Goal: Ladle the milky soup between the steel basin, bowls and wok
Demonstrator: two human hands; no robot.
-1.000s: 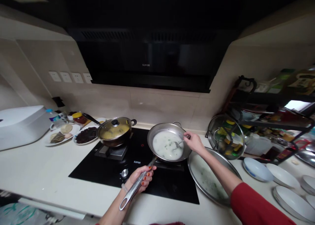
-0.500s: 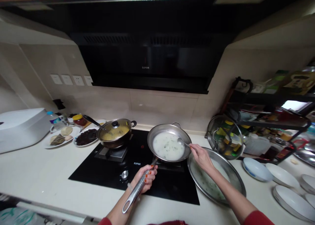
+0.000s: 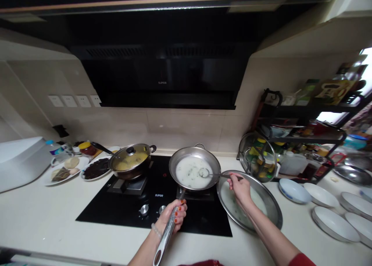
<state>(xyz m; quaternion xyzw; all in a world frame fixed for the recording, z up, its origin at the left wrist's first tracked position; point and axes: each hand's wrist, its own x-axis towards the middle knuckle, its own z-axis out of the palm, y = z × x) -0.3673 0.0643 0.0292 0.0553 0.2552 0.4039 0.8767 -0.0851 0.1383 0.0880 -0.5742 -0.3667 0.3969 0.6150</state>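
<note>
My left hand (image 3: pixel 174 215) is wrapped round the long metal handle of a steel pan (image 3: pixel 175 160), which sits over the right burner and holds a white liquid with green bits. A spoon (image 3: pixel 216 175) is pinched in my right hand (image 3: pixel 240 187); its bowl rests in the liquid, right of the pan's middle. Below my right hand and forearm, a wide steel basin (image 3: pixel 278 208) with a similar pale liquid stands on the counter beside the black hob (image 3: pixel 116 211).
Left burner: a glass-lidded pan (image 3: pixel 130 161). Plates of food (image 3: pixel 52 180), jars and a white box (image 3: pixel 20 163) stand further left. At right are a glass lid (image 3: pixel 271 169), a black rack (image 3: pixel 308 140) and several white bowls (image 3: pixel 334 221).
The spoon's bowl has moved left and down within the pan, and its handle now lies flatter. My left hand keeps its hold on the pan handle. The whole view has shifted slightly.
</note>
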